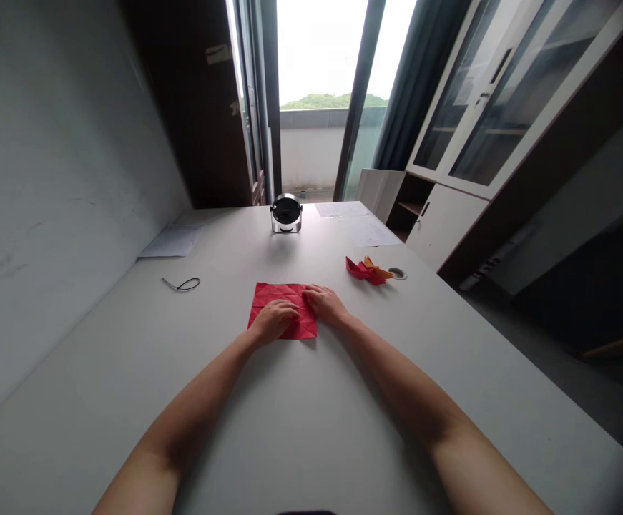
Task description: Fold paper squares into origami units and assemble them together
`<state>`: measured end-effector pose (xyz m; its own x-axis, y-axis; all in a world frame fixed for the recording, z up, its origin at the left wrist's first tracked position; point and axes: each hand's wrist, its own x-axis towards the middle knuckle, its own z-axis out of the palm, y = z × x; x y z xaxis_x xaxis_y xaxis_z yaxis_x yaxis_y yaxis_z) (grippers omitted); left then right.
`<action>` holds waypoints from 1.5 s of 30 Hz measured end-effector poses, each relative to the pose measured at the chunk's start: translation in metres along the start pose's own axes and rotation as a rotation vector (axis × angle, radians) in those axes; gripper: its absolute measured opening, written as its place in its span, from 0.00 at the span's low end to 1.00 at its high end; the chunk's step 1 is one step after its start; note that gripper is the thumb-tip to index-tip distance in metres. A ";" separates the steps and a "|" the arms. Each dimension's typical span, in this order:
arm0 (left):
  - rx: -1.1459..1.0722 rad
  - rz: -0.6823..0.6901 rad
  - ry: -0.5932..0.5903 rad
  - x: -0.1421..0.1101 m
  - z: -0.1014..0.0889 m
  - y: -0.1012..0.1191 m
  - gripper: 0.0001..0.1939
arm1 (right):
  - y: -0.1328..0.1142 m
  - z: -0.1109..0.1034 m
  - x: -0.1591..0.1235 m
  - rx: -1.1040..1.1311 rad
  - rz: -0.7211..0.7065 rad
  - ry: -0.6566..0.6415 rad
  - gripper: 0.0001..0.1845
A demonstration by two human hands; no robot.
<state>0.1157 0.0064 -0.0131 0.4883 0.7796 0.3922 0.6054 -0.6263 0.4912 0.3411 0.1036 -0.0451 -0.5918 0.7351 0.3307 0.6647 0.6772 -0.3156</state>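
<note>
The left hand (275, 320) and right hand (327, 303) sit apart on the red paper (303, 324); I can't tell if they pinch. Hard pulling could rip it.

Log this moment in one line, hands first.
left hand: on creased red paper sheet; right hand: at its right edge; farther right: folded red and orange paper pieces

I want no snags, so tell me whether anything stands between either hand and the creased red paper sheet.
Nothing visible does: the left hand is on the creased red paper sheet, and the right hand is at its right edge.
</note>
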 end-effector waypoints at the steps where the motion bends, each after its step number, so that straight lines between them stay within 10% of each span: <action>1: 0.038 -0.041 0.035 -0.001 -0.002 -0.002 0.15 | 0.000 0.000 0.000 -0.001 -0.002 0.000 0.18; 20: 0.189 -0.299 0.030 -0.009 -0.015 -0.027 0.27 | -0.017 -0.016 -0.007 0.035 -0.089 -0.111 0.33; 45: 0.219 -0.424 0.249 -0.012 -0.020 -0.028 0.10 | -0.018 -0.018 0.000 0.148 -0.077 0.072 0.10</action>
<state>0.0805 0.0151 -0.0160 0.0251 0.9245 0.3804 0.8468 -0.2219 0.4834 0.3374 0.0908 -0.0239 -0.6011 0.6799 0.4200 0.5410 0.7330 -0.4124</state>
